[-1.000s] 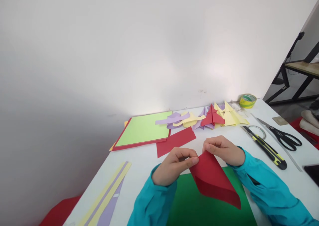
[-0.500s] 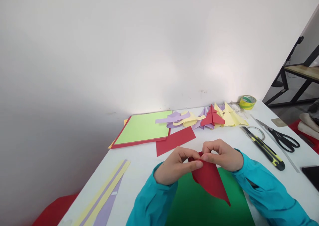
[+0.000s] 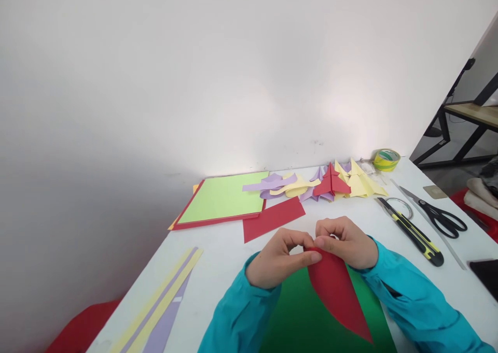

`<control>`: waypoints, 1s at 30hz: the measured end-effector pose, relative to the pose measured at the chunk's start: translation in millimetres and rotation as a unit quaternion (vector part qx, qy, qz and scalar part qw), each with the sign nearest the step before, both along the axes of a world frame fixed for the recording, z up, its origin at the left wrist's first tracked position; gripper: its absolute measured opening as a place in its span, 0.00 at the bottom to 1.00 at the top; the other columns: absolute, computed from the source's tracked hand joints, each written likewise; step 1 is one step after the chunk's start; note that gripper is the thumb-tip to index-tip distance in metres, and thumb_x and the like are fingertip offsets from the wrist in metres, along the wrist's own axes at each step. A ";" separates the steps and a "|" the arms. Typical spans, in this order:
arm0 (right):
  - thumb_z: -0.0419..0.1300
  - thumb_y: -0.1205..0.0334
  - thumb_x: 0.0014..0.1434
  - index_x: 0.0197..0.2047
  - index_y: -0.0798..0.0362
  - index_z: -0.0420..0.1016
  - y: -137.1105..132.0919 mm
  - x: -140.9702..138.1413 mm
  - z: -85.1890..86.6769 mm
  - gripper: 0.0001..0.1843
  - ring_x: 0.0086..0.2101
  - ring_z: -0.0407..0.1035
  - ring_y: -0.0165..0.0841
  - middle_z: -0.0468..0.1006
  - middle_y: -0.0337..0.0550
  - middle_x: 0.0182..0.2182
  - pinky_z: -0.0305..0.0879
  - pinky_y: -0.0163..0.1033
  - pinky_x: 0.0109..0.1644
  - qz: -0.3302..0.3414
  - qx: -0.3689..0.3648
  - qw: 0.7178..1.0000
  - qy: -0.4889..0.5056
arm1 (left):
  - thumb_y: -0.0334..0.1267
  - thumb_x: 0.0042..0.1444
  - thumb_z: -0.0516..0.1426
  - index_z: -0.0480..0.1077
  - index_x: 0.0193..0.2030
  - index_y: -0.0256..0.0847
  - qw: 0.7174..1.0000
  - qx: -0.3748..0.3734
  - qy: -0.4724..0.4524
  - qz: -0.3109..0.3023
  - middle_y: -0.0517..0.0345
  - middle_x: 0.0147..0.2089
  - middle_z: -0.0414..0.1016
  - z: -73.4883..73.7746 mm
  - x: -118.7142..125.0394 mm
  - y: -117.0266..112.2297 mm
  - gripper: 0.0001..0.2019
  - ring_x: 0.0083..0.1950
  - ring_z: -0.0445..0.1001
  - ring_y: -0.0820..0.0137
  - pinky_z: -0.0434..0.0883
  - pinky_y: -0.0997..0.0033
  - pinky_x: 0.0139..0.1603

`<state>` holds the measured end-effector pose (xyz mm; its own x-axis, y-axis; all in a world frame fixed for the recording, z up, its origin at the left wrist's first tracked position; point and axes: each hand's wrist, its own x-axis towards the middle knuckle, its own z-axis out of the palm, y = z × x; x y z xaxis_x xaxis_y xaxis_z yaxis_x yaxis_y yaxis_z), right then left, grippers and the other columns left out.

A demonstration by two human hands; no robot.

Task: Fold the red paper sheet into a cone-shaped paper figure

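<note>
A sheet of red paper (image 3: 338, 291) is pinched between my two hands, its curved lower part narrowing to a point at the lower right. My left hand (image 3: 286, 257) is closed on its upper left edge, thumb in front. Close beside it, my right hand (image 3: 346, 241) grips the top of the same paper between thumb and fingers. The fingertips hide the upper edge, so I cannot tell how it is folded there. Beneath the hands lies a green sheet (image 3: 295, 311) on the white table.
Behind the hands are a red paper strip (image 3: 278, 219), light green sheets (image 3: 225, 197) and folded paper planes (image 3: 331, 182). At right lie a cutter knife (image 3: 412, 232), scissors (image 3: 439, 215), a metal ruler (image 3: 447, 246) and tape (image 3: 386, 159). Paper strips (image 3: 167, 306) rest at left.
The red paper has turned and opened toward me, its point now lower and further right. My left hand has shifted slightly right; both hands still pinch the paper.
</note>
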<state>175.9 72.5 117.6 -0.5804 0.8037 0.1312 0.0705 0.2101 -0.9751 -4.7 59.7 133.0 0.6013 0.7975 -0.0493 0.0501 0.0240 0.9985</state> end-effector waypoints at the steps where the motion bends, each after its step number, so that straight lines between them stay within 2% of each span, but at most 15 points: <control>1: 0.52 0.36 0.55 0.21 0.54 0.62 0.3 -0.4 -0.5 0.29 0.22 0.53 0.25 0.62 0.35 0.19 0.51 0.33 0.25 0.003 -0.001 1.000 0.000 | 0.49 0.48 0.63 0.71 0.24 0.33 1.000 -0.005 -0.004 -0.002 0.57 0.25 0.68 -0.1 0.3 -0.3 0.18 0.29 0.63 0.73 0.62 0.73 0.31; 4: 0.49 0.36 0.57 0.22 0.55 0.63 1.9 -0.1 -1.1 0.29 0.23 0.55 0.25 0.63 0.36 0.20 0.54 0.33 0.27 0.020 -0.014 0.999 0.029 | 0.47 0.49 0.63 0.68 0.22 0.34 0.999 -0.022 -0.028 -0.008 0.59 0.23 0.65 -0.2 -0.6 0.0 0.17 0.27 0.61 0.75 0.60 0.73 0.29; 7: 0.52 0.37 0.56 0.24 0.55 0.66 2.7 1.0 -1.0 0.27 0.25 0.57 0.26 0.65 0.36 0.22 0.56 0.34 0.29 0.019 -0.013 0.999 0.039 | 0.47 0.50 0.62 0.70 0.23 0.34 1.000 -0.011 -0.026 -0.002 0.58 0.24 0.67 0.2 -1.9 1.0 0.16 0.28 0.63 0.73 0.62 0.72 0.30; 11: 0.55 0.38 0.54 0.23 0.55 0.65 1.5 -0.3 -1.3 0.27 0.24 0.56 0.25 0.64 0.35 0.20 0.53 0.33 0.27 0.006 0.000 1.000 0.008 | 0.47 0.47 0.64 0.74 0.28 0.34 1.000 0.012 0.002 0.004 0.56 0.26 0.71 -0.1 -0.1 1.3 0.15 0.30 0.65 0.72 0.64 0.72 0.33; 17: 0.53 0.36 0.54 0.20 0.54 0.61 2.1 0.7 -1.9 0.29 0.23 0.54 0.25 0.60 0.34 0.18 0.51 0.33 0.25 0.007 -0.005 1.000 -0.009 | 0.49 0.46 0.64 0.71 0.25 0.33 0.998 -0.052 -0.029 -0.004 0.57 0.24 0.69 -3.8 -0.9 1.9 0.17 0.28 0.66 0.72 0.64 0.72 0.31; 23: 0.52 0.35 0.55 0.21 0.54 0.62 1.2 1.7 -1.7 0.29 0.22 0.53 0.25 0.61 0.35 0.19 0.50 0.33 0.24 0.021 0.002 0.999 -0.026 | 0.49 0.46 0.64 0.71 0.25 0.33 0.997 -0.063 -0.023 -0.024 0.59 0.24 0.67 -5.2 -2.3 3.6 0.17 0.27 0.62 0.75 0.62 0.75 0.29; 30: 0.50 0.35 0.55 0.19 0.54 0.59 2.8 0.0 -2.2 0.30 0.23 0.53 0.25 0.59 0.34 0.18 0.50 0.34 0.26 -0.011 0.044 0.997 -0.057 | 0.48 0.47 0.64 0.74 0.29 0.34 0.996 -0.081 -0.031 -0.007 0.57 0.25 0.69 -5.7 2.3 1.9 0.16 0.30 0.66 0.71 0.68 0.70 0.34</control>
<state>175.9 75.3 115.5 -0.5783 0.8044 0.1363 0.1845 0.2917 -0.9386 -2.4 61.6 127.3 0.6188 0.7730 -0.1398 -0.0093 0.1852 0.9827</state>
